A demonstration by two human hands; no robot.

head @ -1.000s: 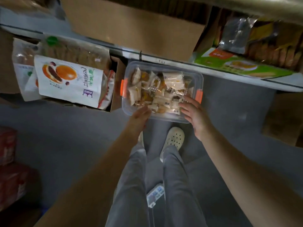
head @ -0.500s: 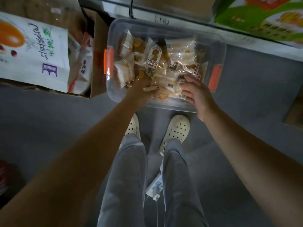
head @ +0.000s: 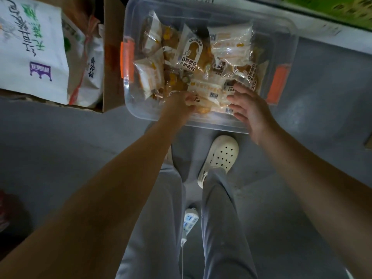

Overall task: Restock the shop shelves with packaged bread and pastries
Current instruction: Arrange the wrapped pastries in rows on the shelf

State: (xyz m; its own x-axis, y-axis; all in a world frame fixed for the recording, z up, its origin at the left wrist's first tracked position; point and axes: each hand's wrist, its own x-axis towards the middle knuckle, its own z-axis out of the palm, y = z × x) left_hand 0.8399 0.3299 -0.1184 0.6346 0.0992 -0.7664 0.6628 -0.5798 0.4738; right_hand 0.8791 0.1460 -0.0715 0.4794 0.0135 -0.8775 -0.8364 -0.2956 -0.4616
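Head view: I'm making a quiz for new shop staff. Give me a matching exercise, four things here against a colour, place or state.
Things
1. bin latch
2. clog
3. power strip
4. right hand

Matches
A. on the floor between the legs
B. open over the packets
C. orange
D. cream, with holes

Pairs: 1-C, 2-D, 3-A, 4-B.

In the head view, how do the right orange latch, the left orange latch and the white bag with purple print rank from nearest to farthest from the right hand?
1. Right orange latch: on the tub's right end, just beside the right hand.
2. Left orange latch: on the tub's opposite end, leftward.
3. White bag with purple print: outside the tub, far left.
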